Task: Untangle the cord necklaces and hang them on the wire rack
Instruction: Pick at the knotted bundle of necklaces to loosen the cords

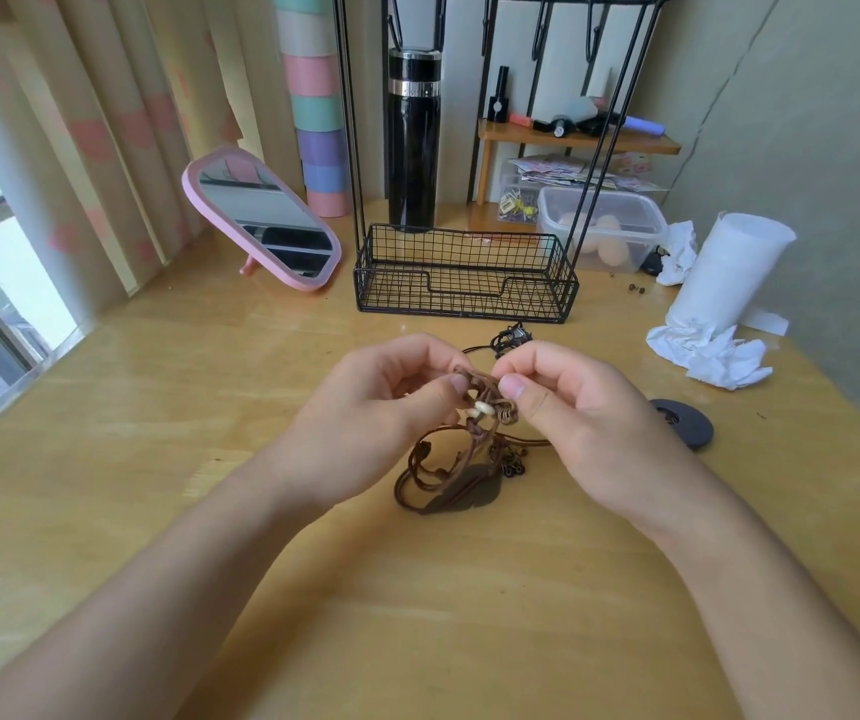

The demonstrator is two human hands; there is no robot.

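The brown cord necklaces (477, 392) hang knotted just above the near middle of the wooden table (209, 407), with loops trailing onto it. The left hand (375, 413) and right hand (589, 407) each pinch the knot's top between thumb and curled fingers, either side of a white bead (483, 409). Better, I'd say, to tease loops slack than tug. The wire rack (464, 298) stands farther back.
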